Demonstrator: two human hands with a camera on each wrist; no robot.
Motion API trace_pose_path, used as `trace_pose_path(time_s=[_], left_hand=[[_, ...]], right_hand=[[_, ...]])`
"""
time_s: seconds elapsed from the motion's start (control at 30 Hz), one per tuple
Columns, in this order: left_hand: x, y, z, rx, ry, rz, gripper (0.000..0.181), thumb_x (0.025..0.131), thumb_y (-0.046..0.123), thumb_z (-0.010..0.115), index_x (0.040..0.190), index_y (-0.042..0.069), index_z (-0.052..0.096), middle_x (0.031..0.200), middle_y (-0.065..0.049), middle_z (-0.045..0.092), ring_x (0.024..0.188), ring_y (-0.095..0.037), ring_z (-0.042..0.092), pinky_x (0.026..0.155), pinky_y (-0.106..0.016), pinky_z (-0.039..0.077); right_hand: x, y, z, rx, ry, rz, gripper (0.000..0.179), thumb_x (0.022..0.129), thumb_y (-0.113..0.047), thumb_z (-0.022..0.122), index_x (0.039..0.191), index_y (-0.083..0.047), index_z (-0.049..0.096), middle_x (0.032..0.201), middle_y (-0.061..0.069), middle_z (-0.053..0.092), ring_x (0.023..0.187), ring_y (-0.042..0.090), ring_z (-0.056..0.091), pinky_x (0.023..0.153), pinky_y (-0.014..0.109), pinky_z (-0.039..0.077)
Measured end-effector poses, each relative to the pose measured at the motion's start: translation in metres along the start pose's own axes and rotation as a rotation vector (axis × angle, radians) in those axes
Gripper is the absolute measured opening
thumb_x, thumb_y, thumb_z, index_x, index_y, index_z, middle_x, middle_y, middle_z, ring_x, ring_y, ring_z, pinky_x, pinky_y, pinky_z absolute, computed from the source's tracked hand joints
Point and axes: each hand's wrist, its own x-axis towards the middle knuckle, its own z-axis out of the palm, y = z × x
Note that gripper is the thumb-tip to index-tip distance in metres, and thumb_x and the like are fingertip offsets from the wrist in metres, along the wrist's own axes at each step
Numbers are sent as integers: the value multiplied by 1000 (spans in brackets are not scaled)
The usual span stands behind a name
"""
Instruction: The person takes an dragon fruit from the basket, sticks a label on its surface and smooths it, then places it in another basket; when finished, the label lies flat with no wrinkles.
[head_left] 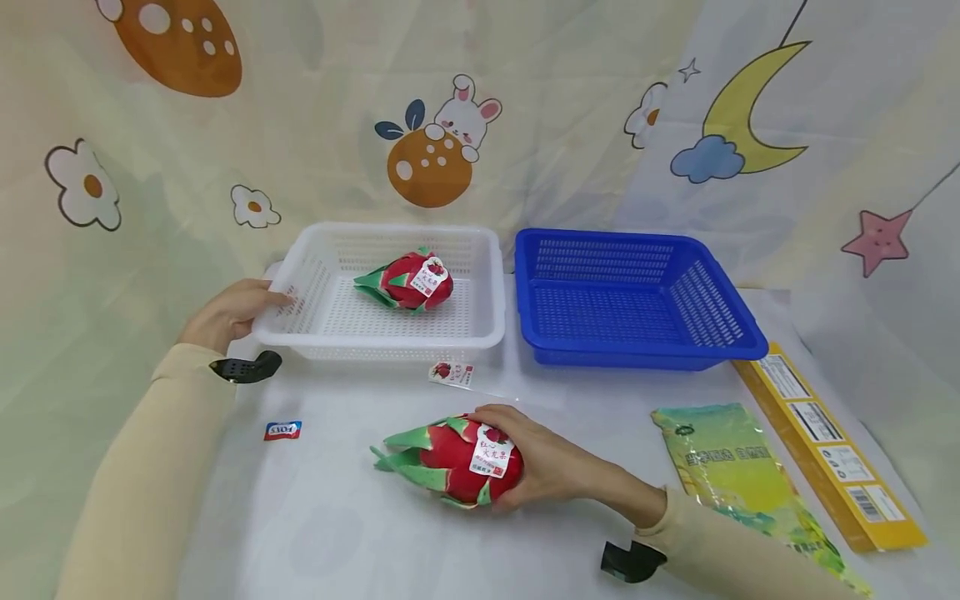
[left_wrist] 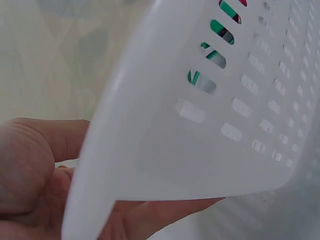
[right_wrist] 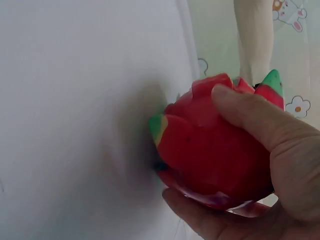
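My right hand [head_left: 551,458] grips a red and green dragon fruit [head_left: 457,487] with a white label, low over the white table. In the right wrist view the thumb lies along one side of the dragon fruit [right_wrist: 215,150] and the fingers curl round the other. At the far left, my left hand [head_left: 232,312] holds the left end of a white plastic basket [head_left: 378,341], thumb over the rim. The left wrist view has fingers passing beneath the basket's wall [left_wrist: 150,150]. A second dragon fruit [head_left: 401,287], also labelled, lies inside the white basket.
A blue basket [head_left: 615,358] stands right of the white one. A dragon fruit label [head_left: 452,374] and a small red-and-blue sticker [head_left: 282,430] lie on the table [head_left: 300,517]. A yellow-green packet [head_left: 727,458] and a long yellow box [head_left: 832,450] lie at the right. A printed curtain [head_left: 562,125] hangs behind.
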Motion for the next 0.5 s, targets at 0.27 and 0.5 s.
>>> trace_pose_path(time_s=[0.27,0.5], left_hand=[[0,5,1,40,65,-34,67,97,23,58,149,-3,25,139,-24,42,90,-17,65,81,-38,59],[0,5,3,26,72,-52,66,97,23,57,150,-1,25,142,-24,40,92,-19,66,81,-39,59]], right_hand=[[4,-6,-3,0,86,-6,88,68,-17,86,141,-23,38,141,-3,46,125,17,48,94,32,53],[12,-34,-41,123,98,-57,88,69,-9,84,143,-25,39,140,1,46,125,24,47,86,30,57]])
